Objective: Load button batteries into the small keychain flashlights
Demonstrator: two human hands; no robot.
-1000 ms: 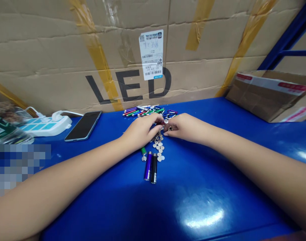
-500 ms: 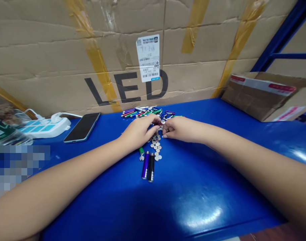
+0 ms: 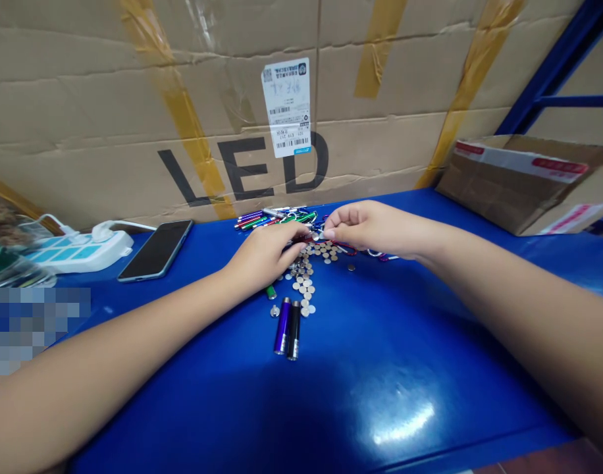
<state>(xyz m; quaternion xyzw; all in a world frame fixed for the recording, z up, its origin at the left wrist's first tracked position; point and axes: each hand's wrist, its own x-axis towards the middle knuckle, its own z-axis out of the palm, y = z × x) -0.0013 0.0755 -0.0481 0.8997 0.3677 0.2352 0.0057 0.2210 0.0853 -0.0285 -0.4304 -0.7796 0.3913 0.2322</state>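
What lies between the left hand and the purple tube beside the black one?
In the head view, a green tube and a small metal piece lie there, with small discs alongside.

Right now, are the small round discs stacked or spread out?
Spread out: the discs lie loosely across the blue table, one apart to the right; some by the left hand are hard to make out.

Nearer than the fingers [image 3: 351, 216] lie one purple tube [image 3: 282, 327] and one black tube [image 3: 294, 331]. Left of the fingers: one phone [image 3: 156, 251]. Around them: probably over twenty little discs [image 3: 307, 289].
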